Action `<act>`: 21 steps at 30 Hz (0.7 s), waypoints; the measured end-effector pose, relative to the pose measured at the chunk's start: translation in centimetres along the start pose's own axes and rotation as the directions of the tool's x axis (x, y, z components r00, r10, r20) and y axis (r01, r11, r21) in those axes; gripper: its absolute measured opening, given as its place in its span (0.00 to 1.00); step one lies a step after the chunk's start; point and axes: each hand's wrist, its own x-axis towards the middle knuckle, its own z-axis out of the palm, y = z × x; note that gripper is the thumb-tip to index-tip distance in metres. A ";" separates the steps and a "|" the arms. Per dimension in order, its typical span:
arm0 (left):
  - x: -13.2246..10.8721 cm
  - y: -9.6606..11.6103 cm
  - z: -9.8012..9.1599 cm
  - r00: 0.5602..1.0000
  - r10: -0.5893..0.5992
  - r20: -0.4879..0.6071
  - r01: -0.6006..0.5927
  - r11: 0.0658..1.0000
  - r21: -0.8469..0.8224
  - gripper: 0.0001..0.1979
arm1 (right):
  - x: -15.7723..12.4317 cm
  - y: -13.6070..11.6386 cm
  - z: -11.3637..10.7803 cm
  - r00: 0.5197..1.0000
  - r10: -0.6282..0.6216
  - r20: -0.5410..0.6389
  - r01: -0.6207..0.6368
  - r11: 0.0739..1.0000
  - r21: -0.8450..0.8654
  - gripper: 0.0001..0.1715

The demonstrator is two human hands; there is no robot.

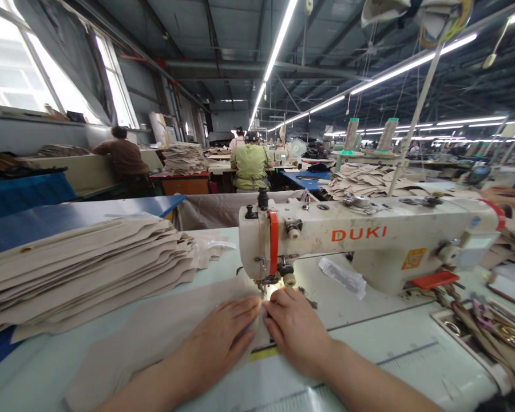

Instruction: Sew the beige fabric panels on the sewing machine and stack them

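A white sewing machine (317,229) with "DUKI" in orange letters stands before me, its lamp lit at the needle. Under its head lies a thin beige fabric piece (154,320), spreading left over the pale table. My left hand (225,326) rests flat on this fabric, fingers stretched toward the needle and thumb apart. Just right of the needle, my right hand (294,323) has its fingers bent and pinched at the fabric's edge. The fingertips of both hands nearly meet in front of the presser foot, and they partly hide the cloth there.
A tall stack of beige fabric pieces (81,269) lies at left. A crumpled white packet (342,277) is under the machine arm. At right, a tray (467,349) holds straps and metal rings. Thread cones (387,135) stand behind. Co-workers (249,163) sit farther back.
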 end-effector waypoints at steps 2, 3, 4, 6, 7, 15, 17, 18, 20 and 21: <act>0.0 0.0 0.1 1.000 0.007 -0.006 -0.007 1.000 0.001 0.19 | -0.1 0.0 0.0 1.000 -0.011 0.001 0.011 1.000 0.005 0.08; 0.0 0.0 0.1 1.000 0.009 -0.008 -0.009 1.000 0.005 0.20 | -0.1 0.0 0.0 1.000 -0.017 -0.001 0.017 1.000 0.010 0.08; -0.1 -0.1 0.1 1.000 0.015 -0.010 -0.015 1.000 0.010 0.20 | -0.1 0.0 0.0 1.000 -0.023 -0.005 0.023 1.000 0.014 0.09; 0.0 -0.1 0.1 1.000 0.026 -0.013 -0.026 1.000 0.017 0.19 | -0.1 0.0 0.0 0.999 -0.033 -0.008 0.033 0.999 0.015 0.10; 0.0 -0.1 0.1 0.999 0.033 -0.017 -0.033 0.999 0.019 0.19 | -0.1 0.0 0.0 0.999 -0.034 -0.007 0.035 0.999 0.012 0.10; 0.6 -0.7 0.3 0.999 0.034 0.002 -0.034 0.999 0.021 0.19 | 0.1 0.1 -0.2 1.000 0.019 0.017 -0.018 1.000 -0.019 0.07; 0.6 -0.7 0.3 0.999 0.034 0.007 -0.034 0.999 0.025 0.19 | 0.1 0.1 -0.2 0.999 0.022 0.029 -0.022 1.000 -0.016 0.07; 0.6 -0.7 0.2 0.999 0.036 0.010 -0.037 0.999 0.025 0.19 | 0.0 0.2 -0.2 0.999 0.025 0.034 -0.024 1.000 -0.014 0.07; 0.5 -0.7 0.2 0.999 0.043 0.011 -0.043 0.999 0.025 0.18 | 0.0 0.2 -0.2 0.999 0.026 0.040 -0.025 1.000 -0.008 0.08; 0.6 -0.7 0.2 0.999 0.041 0.014 -0.041 0.999 0.024 0.18 | 0.0 0.2 -0.2 0.999 0.023 0.039 -0.023 1.000 -0.006 0.08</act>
